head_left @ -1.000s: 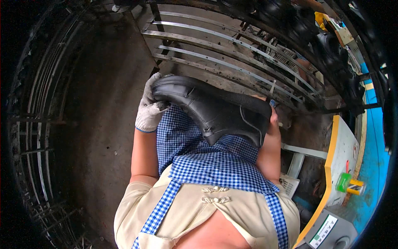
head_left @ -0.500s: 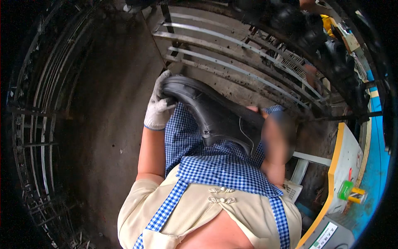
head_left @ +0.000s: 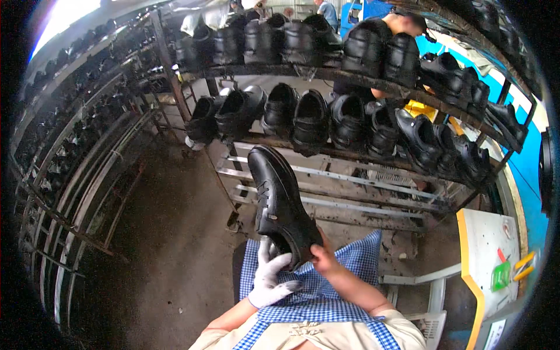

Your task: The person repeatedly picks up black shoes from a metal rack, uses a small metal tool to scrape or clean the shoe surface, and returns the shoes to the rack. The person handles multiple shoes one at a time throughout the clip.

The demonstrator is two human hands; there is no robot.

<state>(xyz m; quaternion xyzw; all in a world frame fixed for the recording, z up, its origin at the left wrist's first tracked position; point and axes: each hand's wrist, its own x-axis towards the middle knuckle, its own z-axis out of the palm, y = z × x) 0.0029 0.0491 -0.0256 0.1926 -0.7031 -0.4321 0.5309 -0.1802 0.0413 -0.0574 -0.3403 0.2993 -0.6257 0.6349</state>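
Observation:
A black lace-up style shoe (head_left: pixel 280 195) is held in front of my lap, toe pointing up and away and its opening toward me. My right hand (head_left: pixel 328 258), bare, grips it at the heel. In a white glove, my left hand (head_left: pixel 272 275) has its thumb and a finger at the near side of the shoe's collar. The other gloved fingers reach out below the heel, over the blue checked apron (head_left: pixel 364 256). Parts of the right fingers are hidden behind the heel.
Ahead stands a metal rack (head_left: pixel 256 137) with rows of black shoes. Another rack (head_left: pixel 70 239) curves along the left. To my right is a white board with a yellow edge (head_left: pixel 475 256), a green item (head_left: pixel 500 276) on it. A co-worker (head_left: pixel 402 24) is behind the rack.
The view has lifted to show the shelves of shoes. The shoe has swung from lying sideways to toe up and away. My left hand has moved from the toe to the collar.

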